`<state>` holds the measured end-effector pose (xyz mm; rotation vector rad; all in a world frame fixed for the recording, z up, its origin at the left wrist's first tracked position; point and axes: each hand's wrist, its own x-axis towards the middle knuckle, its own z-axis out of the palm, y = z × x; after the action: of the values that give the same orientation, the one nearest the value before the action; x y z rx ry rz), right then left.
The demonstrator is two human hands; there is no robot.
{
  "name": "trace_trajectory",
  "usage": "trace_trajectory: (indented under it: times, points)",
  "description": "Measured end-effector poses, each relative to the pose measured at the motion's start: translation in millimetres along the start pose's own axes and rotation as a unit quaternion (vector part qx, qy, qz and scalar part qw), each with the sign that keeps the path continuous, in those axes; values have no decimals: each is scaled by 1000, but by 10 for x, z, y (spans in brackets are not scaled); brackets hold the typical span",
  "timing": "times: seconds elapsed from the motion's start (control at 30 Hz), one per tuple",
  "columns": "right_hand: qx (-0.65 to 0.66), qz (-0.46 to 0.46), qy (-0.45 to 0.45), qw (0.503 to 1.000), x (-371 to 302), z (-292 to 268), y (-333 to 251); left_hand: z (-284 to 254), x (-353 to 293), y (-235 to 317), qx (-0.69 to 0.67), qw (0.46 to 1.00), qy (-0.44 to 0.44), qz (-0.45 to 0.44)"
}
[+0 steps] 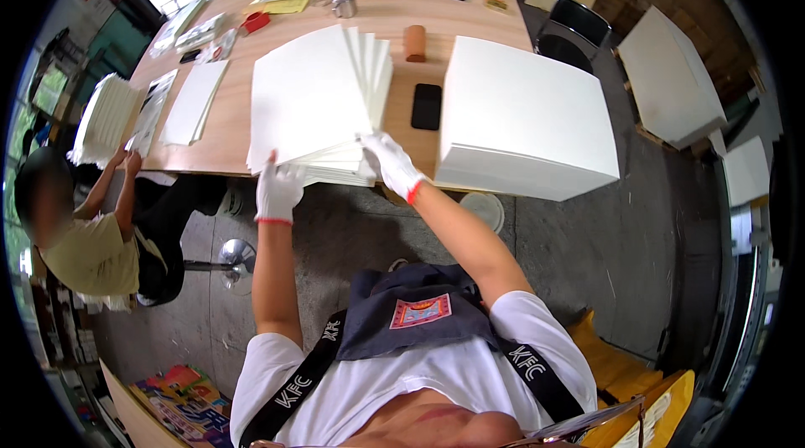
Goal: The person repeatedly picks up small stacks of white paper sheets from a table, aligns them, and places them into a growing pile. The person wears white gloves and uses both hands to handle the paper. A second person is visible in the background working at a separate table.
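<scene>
A fanned stack of large white paper sheets (306, 96) lies at the table's near edge, its layers spread out along the right side and the near edge. My left hand (279, 192), in a white glove with a red cuff, holds the stack's near left part, thumb at the top edge. My right hand (391, 165), gloved the same way, grips the sheets at their near right corner. Some fingers of both hands are hidden by the paper or turned away.
Right of the sheets lie a black phone (426, 106) and a brown cylinder (415, 43), then a tall white paper stack (528, 113). Red tape (255, 22) and a metal can (343, 3) stand farther back. Another person (92, 238) sits at left, handling a strip-like sheet (154, 113).
</scene>
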<state>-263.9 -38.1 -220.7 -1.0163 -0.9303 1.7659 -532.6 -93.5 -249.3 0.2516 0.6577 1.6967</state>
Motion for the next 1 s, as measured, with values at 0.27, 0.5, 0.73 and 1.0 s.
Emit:
trace_trajectory:
  times: [0.27,0.5,0.73,1.0]
  points:
    - [-243,167,-97,951,-2220,-1981,-799,1392,-1127,-651,418,886,-193,61]
    - [-685,43,327,650,-3083,-3132,-2392,2573,-596,-1215,801,477,-337,131]
    - [-721,77,217,654,-2735,-3442,-2587,3093,-656,-1402,888,306,-324,111]
    - [-675,109,201,702,-2662,-3478,-2700,3029,-647,-1374,872,299,-352,160]
